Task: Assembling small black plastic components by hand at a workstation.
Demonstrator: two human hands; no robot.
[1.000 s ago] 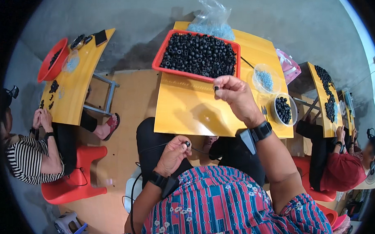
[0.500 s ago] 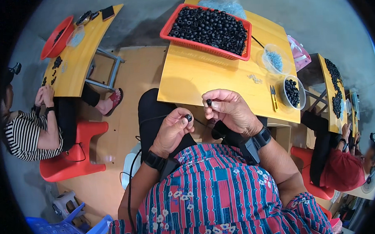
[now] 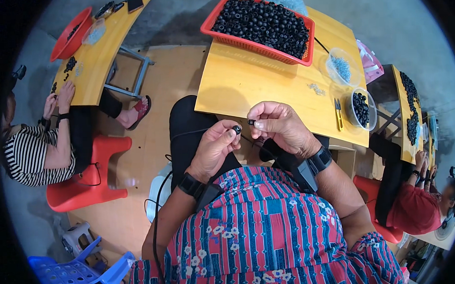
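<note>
Two hands meet just below the near edge of the yellow bench (image 3: pixel 265 85), over the person's lap. The left hand (image 3: pixel 215 150) is closed on a small black ring (image 3: pixel 236 129), pinched between thumb and forefinger at its fingertips. The right hand (image 3: pixel 282 127) is closed too, nipping a smaller black piece (image 3: pixel 252 122) between thumb and forefinger; that piece sits just beside the ring, with a narrow gap between them. Both wrists carry black straps with small black units.

Farther back on the bench, a red tray (image 3: pixel 256 41) stands heaped with black rings. To its right lies a clear round bowl (image 3: pixel 341 68) with small pale parts, and nearer the right edge a second clear bowl (image 3: pixel 361 110) holds black rings. Yellow-handled snips (image 3: pixel 339 113) lie just left of that bowl, and a loose scatter of small pale parts (image 3: pixel 317 89) rests on the bare wood between the tray and the snips.

On the left, another person in a striped shirt (image 3: pixel 27 154) sits on a red chair (image 3: pixel 88 184) at a separate yellow bench (image 3: pixel 97 61), hands on black pieces there. On the right, a person in a red top (image 3: pixel 412 208) works at another bench strewn with black pieces. A blue plastic stool (image 3: pixel 77 275) stands at the lower left.
</note>
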